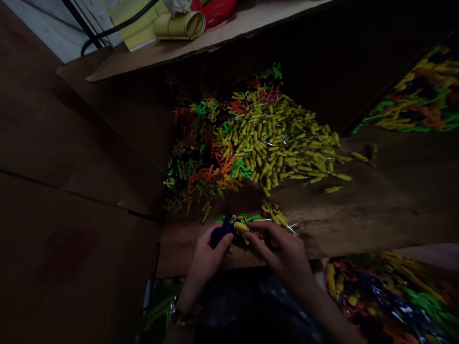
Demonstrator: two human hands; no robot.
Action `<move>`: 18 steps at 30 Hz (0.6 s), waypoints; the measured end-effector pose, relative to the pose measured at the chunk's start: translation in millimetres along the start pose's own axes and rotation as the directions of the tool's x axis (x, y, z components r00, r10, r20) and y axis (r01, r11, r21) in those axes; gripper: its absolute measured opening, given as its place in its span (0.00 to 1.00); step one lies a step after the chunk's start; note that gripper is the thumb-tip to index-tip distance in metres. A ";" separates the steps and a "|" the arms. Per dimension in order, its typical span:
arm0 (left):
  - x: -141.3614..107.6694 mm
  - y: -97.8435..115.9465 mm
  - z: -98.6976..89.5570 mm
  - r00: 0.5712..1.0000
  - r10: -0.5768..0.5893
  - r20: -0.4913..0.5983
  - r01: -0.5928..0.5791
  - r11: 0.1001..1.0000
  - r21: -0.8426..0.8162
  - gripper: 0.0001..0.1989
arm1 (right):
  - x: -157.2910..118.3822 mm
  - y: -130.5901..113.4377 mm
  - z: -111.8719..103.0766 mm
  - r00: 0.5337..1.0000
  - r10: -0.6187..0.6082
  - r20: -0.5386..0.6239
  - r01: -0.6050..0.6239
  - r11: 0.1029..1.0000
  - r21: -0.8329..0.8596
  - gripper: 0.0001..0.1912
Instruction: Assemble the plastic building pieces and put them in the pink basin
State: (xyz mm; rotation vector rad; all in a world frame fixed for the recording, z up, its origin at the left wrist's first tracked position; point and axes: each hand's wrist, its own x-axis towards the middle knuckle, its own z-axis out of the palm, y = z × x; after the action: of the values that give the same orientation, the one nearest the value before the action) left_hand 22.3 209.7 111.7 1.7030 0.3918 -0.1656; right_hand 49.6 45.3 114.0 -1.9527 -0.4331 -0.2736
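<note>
My left hand is closed around a dark blue plastic piece, thumb on top. My right hand comes in from the right, its fingers pinching a small yellow plastic piece against the blue one. Bits of bright green plastic show just behind them. By my right fingers lie several thin yellow sticks with shiny ends on the wooden board. Dim light hides the finer shape of the pieces.
A large heap of short yellow pieces lies beyond my hands, beside tangled coloured pieces. A cardboard shelf overhangs it, bearing a yellow roll. A brown panel stands left. More coloured pieces fill a container at lower right.
</note>
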 end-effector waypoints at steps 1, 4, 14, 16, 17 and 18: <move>-0.7 0.2 0.4 1.000 0.004 0.001 -0.004 1.000 0.000 0.20 | -0.9 -1.0 0.7 0.999 -0.052 -0.002 0.052 0.998 -0.031 0.05; -1.8 -0.9 0.7 0.999 0.049 0.004 -0.049 0.998 0.045 0.19 | -4.5 -3.1 1.8 0.984 -0.179 0.018 0.180 0.976 -0.120 0.06; -5.4 -3.2 -14.3 0.982 0.111 0.151 -0.134 0.980 0.148 0.19 | -3.1 3.7 -7.6 0.954 -0.212 0.210 0.250 0.953 -0.174 0.10; -4.5 -5.2 -16.3 0.964 0.068 0.257 -0.103 0.987 0.124 0.18 | 2.7 12.0 -14.1 0.954 -0.076 0.292 0.095 0.994 -0.053 0.09; -3.4 -5.8 -15.5 0.949 0.061 0.311 -0.098 0.990 0.105 0.18 | 5.5 17.1 -17.7 0.939 -0.015 0.342 0.018 1.000 -0.005 0.09; -1.7 -6.0 -13.8 0.932 0.074 0.354 -0.113 0.989 0.091 0.18 | 7.7 22.5 -21.4 0.922 0.039 0.385 -0.051 0.998 0.022 0.10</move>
State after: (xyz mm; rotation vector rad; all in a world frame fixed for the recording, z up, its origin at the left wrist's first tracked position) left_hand 17.1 223.6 109.1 1.7542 0.0352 -0.4208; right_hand 66.2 18.8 107.0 -1.9839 -0.6412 0.1520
